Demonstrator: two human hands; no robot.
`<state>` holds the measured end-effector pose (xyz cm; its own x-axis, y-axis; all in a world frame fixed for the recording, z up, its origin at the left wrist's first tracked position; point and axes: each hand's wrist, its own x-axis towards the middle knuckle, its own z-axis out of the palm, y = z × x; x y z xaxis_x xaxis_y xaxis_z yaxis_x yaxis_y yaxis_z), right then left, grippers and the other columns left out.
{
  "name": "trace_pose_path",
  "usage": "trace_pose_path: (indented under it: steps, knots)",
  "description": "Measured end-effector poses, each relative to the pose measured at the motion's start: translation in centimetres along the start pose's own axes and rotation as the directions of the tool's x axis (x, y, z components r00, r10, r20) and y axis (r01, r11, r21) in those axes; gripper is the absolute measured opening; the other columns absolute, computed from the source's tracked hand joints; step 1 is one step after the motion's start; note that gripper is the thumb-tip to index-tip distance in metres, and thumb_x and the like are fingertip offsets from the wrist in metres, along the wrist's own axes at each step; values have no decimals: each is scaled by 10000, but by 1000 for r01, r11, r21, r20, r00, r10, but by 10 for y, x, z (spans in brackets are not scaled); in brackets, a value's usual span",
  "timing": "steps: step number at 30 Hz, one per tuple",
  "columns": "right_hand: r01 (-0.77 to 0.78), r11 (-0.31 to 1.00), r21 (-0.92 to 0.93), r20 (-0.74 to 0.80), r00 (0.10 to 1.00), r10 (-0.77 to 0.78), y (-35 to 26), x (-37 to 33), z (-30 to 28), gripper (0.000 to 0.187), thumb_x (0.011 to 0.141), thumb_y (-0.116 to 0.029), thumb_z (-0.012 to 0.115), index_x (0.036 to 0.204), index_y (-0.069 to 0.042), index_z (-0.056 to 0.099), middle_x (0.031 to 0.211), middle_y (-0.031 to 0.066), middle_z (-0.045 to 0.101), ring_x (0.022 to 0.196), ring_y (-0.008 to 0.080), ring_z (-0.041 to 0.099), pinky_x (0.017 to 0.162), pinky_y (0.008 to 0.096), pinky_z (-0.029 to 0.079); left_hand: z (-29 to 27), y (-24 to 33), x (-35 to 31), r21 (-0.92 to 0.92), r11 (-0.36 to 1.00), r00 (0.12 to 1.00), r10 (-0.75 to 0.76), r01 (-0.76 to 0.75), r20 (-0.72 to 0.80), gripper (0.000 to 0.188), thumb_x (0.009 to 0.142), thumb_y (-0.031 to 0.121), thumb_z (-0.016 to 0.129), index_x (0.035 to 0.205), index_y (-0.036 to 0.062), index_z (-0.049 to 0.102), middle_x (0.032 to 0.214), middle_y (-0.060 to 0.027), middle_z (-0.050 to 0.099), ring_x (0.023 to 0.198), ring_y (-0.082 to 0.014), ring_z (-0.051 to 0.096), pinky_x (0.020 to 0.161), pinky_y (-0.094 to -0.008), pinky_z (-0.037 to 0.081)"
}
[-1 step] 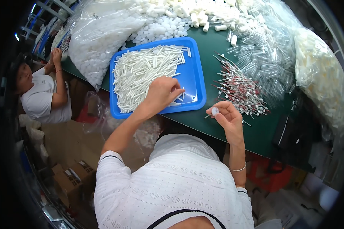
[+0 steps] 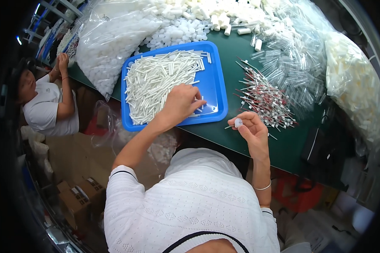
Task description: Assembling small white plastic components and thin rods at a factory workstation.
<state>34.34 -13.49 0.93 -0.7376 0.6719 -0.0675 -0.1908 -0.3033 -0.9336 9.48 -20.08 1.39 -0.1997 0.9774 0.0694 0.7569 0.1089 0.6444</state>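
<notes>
My left hand (image 2: 183,101) reaches over the blue tray (image 2: 217,80), fingers curled down and thumb bent toward them. Its fingertips are partly hidden, so what they grip I cannot make out. Under and around it lie many thin white sticks (image 2: 152,84), with a few loose ones by the thumb. Past the tray's right corner, my right hand (image 2: 253,128) is closed on a small round white cap (image 2: 238,122), held between thumb and fingers. A thin pale stem (image 2: 228,127) pokes out to the left of those fingers.
Beyond the right hand lies a pile of red-and-white stems (image 2: 266,97). Clear tubes (image 2: 295,71) and white cylinders (image 2: 242,31) heap behind it. White round caps (image 2: 177,31) and a plastic bag (image 2: 109,46) stand behind the tray. Another person (image 2: 50,101) sits at left.
My left hand has shifted very slightly over the tray, its thumb a little further right. The cap in my right hand has moved a touch.
</notes>
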Motion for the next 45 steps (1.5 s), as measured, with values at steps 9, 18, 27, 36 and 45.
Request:
trace_pose_path:
  steps: [9, 18, 27, 36, 45]
  knots:
    - [223, 975, 2, -265, 940, -214, -8, 15, 13, 292, 948, -88, 545, 1223, 9, 520, 1133, 172, 615, 1041, 232, 612, 870, 321, 525, 15, 1, 22, -14, 985, 970, 166, -171, -179, 96, 731, 81, 714, 812, 47, 674, 754, -78, 632, 732, -208, 568, 652, -304, 469]
    - [353, 933, 72, -259, 910, -324, -10, 35, 34, 283, 945, -102, 552, 1207, 2, 525, 1130, 183, 615, 1044, 255, 614, 883, 350, 536, 22, 24, -4, -712, 702, 995, -57, -16, -79, 153, 819, 56, 686, 969, 28, 699, 833, -22, 635, 704, -60, 542, 620, -208, 423]
    - [326, 944, 60, -197, 931, -309, -6, 37, 39, 265, 944, -76, 545, 1192, 16, 530, 1117, 187, 615, 1036, 244, 618, 878, 331, 536, 23, 22, -10, -766, 636, 991, -16, -91, -131, 158, 818, 38, 681, 974, 27, 704, 890, -51, 638, 764, -98, 558, 656, -218, 442]
    - [41, 924, -380, -151, 983, -106, -8, 38, 24, 216, 945, -216, 592, 917, -6, 628, 716, 7, 576, 629, 33, 497, 522, 172, 391, 4, 40, -2, -333, 883, 929, 245, -332, -278, 95, 784, 66, 685, 869, 101, 709, 745, -1, 677, 702, -166, 602, 755, -292, 414]
    - [157, 987, 25, -159, 976, -152, -1, 46, 10, 202, 899, -3, 592, 1097, 16, 555, 918, 60, 606, 768, 98, 596, 657, 236, 526, -2, 52, 37, -376, 852, 924, 381, -365, -35, 133, 836, 107, 650, 967, 87, 668, 743, -31, 684, 651, -146, 618, 712, -261, 419]
